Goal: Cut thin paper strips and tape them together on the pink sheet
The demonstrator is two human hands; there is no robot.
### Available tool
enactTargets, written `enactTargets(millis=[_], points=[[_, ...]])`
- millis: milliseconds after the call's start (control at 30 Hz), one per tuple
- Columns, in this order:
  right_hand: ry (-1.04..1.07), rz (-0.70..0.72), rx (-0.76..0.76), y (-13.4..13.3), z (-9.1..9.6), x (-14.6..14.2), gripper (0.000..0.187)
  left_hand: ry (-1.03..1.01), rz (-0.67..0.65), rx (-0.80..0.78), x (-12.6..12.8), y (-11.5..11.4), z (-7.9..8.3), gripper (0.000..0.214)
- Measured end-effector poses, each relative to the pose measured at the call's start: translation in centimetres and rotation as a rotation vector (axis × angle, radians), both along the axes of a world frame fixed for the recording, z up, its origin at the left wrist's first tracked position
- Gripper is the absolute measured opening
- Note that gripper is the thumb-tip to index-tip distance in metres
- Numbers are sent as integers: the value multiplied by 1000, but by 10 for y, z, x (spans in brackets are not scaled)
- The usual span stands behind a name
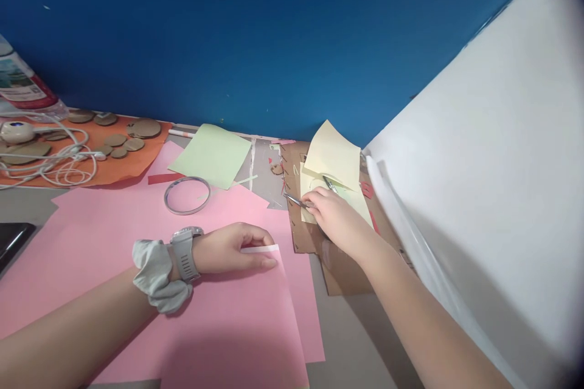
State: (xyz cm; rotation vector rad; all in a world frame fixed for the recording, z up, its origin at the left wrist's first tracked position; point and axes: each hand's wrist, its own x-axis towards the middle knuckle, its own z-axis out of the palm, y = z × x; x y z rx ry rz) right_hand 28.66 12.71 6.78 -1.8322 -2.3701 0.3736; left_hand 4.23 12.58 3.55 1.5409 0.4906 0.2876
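My left hand (237,249) is closed at the upper corner of a pink sheet of paper (228,310), thumb on top and fingers curled round the edge. A white strip shows along that edge. Over the cardboard to the right, my right hand (326,209) has its fingertips together on a slim, pointed metal tool (294,199); its kind is unclear and its far end is hidden by the hand. Just beyond the fingers, a second dark metallic tool (329,184) lies on pale yellow paper (335,155).
A clear ring, likely a tape roll (187,196), and a green sheet (212,155) lie behind my left hand. Left are orange paper (132,158), cardboard discs (143,127), tangled white earphones (68,158) and a bottle (27,85). A blue wall (274,42) closes the back.
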Motion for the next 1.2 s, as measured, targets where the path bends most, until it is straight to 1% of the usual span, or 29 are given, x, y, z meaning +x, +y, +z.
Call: enactTargets(millis=[67, 167, 300, 700, 833, 1033, 1200], points=[[-8, 35, -12, 7, -2, 3, 29, -4, 3, -5, 0, 0, -1, 18], [27, 54, -38, 14, -5, 8, 24, -3, 7, -13, 0, -1, -3, 20], [57, 38, -67, 18, -8, 12, 17, -1, 7, -18, 0, -1, -2, 21], [158, -12, -145, 13, -2, 16, 14, -9, 13, -7, 1, 0, -2, 17], [178, -47, -133, 11, -3, 14, 14, -8, 11, -9, 1, -1, 0, 16], [187, -138, -84, 3, -3, 10, 17, -2, 15, -21, 0, -1, -1, 17], [210, -185, -9, 0, -10, 10, 15, -5, 18, -22, 0, -1, -2, 18]])
